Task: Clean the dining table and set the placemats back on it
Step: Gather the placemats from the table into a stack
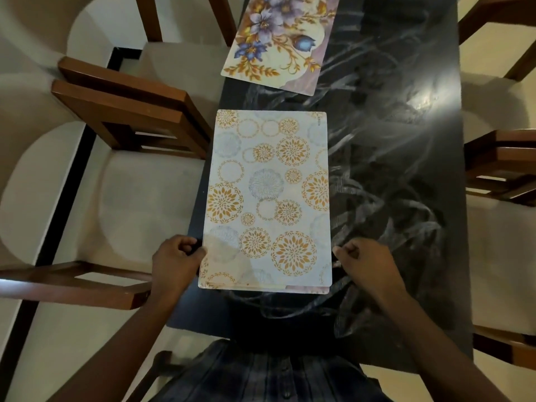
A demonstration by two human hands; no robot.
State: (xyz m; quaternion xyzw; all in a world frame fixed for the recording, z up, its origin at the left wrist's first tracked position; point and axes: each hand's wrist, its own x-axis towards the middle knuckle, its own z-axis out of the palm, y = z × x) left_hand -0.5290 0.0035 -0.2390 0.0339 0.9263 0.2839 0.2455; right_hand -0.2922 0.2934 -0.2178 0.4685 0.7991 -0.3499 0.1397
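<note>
Fingers (188, 245) on the left hand (177, 261) are curled in tight, thumb pinching the left edge of the stack (266, 198) near its closest corner. The right hand (365, 262) mirrors it on the other side: fingers (345, 250) bunched together, tips right up against the stack's right edge. I honestly can't tell if that one is actually gripping or just touching. Both forearms come in from the bottom, over a dark checked shirt (269, 372).

The stack is placemats lying flat on the table (391, 169), long side running away from the person, close to the table's left edge. The top one is pale with gold and blue-grey circle patterns. At the near edge you can see the mats underneath peeking out a bit, one of them purplish.

The table is dark stone-look with whitish smeary streaks all over the bare right half and a bright glare spot further out.

Past the stack, with a gap between them, there's a floral mat (278, 42) sitting slightly crooked, purple and blue flowers with gold leaves, cut off by the top of the frame.

There are wooden chairs (130, 111) with cream cushions on both sides.
</note>
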